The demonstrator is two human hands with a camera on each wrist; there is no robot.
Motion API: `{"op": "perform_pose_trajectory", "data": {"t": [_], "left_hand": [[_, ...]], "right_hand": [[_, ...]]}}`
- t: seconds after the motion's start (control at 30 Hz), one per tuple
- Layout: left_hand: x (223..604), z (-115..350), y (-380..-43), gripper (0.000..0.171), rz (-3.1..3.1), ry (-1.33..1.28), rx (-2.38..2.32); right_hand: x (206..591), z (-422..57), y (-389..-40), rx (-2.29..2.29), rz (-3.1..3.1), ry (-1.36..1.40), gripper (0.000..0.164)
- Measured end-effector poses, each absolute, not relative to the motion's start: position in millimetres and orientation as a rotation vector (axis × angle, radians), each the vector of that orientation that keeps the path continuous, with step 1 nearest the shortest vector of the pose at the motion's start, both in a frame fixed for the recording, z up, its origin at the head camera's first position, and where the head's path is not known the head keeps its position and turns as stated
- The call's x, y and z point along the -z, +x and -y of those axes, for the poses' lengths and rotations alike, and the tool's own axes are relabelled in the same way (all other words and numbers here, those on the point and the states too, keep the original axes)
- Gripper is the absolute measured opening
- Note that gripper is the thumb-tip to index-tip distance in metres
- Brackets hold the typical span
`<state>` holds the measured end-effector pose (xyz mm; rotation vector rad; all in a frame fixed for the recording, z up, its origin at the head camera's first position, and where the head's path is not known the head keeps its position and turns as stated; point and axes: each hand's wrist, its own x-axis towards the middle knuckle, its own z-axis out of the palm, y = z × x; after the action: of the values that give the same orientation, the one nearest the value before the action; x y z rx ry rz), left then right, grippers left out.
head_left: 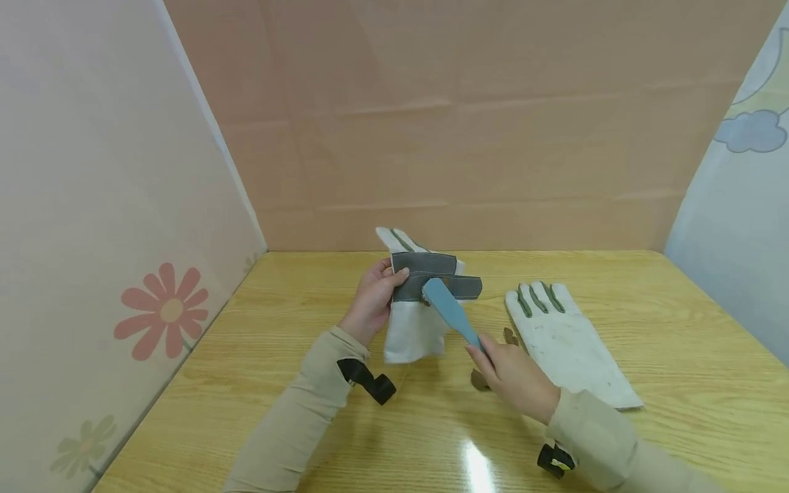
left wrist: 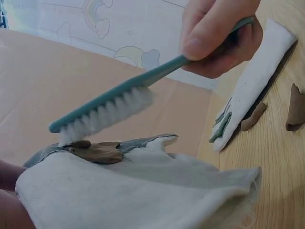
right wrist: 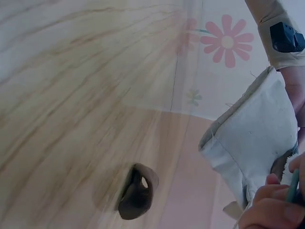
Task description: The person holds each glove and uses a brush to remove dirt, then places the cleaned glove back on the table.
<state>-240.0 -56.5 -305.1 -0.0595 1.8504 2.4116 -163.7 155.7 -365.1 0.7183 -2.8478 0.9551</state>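
My left hand (head_left: 372,294) grips a white work glove (head_left: 416,335) with grey patches by its left edge, thumb on top, raised above the table. My right hand (head_left: 518,376) holds a blue-green brush (head_left: 453,308) by its handle, the head over the glove's grey part. In the left wrist view, the white bristles (left wrist: 107,114) point down, their front end right at a thin brown curled piece (left wrist: 100,152) lying on the glove. In the right wrist view, the glove's open cuff (right wrist: 238,109) faces the table side.
A second white glove (head_left: 573,349) with green finger stripes and small dirt marks lies flat on the wooden table (head_left: 259,370), at the right. Beside it are brown curled pieces, one nearer me (head_left: 481,380). Patterned walls stand left and right, a plain brownish sheet (head_left: 462,137) behind.
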Motion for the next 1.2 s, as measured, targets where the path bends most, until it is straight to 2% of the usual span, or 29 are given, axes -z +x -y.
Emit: {"op": "perform_pose_trajectory", "data": {"t": [0.37, 0.63, 1.2], "left_hand": [[304, 60, -240, 0.033, -1.816, -0.081, -2.467], [305, 52, -237, 0.037, -1.845, -0.016, -2.389], [305, 55, -236, 0.040, -1.822, -0.059, -2.426]], "right_hand": [[367, -170, -160, -0.967, 2.744, 0.703, 0.027], [352, -157, -167, -1.021, 2.619, 0.782, 0.026], [369, -160, -164, -0.919, 2.820, 0.747, 0.026]]}}
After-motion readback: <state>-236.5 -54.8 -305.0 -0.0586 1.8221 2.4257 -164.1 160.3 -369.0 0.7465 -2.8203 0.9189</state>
